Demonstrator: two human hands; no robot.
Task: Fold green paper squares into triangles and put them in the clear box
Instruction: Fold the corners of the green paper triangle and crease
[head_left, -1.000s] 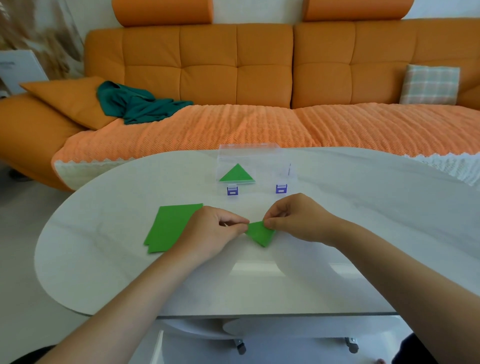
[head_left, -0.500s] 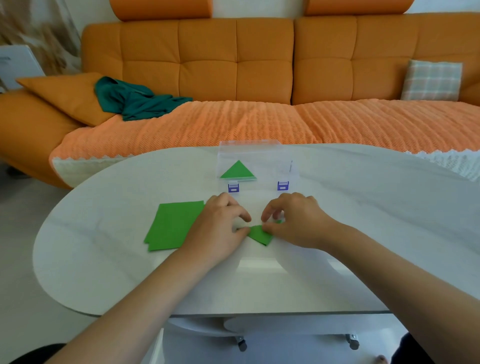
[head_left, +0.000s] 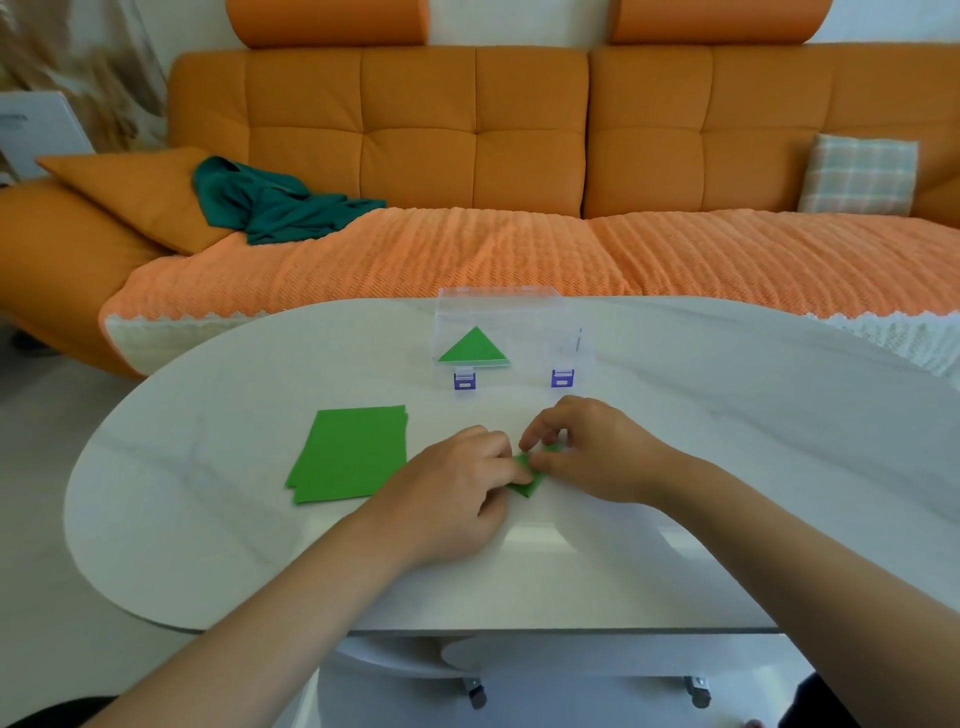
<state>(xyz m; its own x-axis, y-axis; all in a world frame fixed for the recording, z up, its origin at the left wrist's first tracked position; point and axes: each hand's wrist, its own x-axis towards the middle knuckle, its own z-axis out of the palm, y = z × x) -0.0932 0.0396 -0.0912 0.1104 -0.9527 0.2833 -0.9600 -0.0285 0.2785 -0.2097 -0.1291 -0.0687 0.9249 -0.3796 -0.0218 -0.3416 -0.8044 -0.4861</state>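
Both hands work a small folded green paper (head_left: 527, 482) on the white table (head_left: 208, 519), near centre. The left hand (head_left: 457, 488) holds its left end under curled fingers; the right hand (head_left: 597, 452) pinches its right edge. A stack of green squares (head_left: 348, 454) lies just left. The clear box (head_left: 498, 312), farther back, contains one green triangle (head_left: 472, 349).
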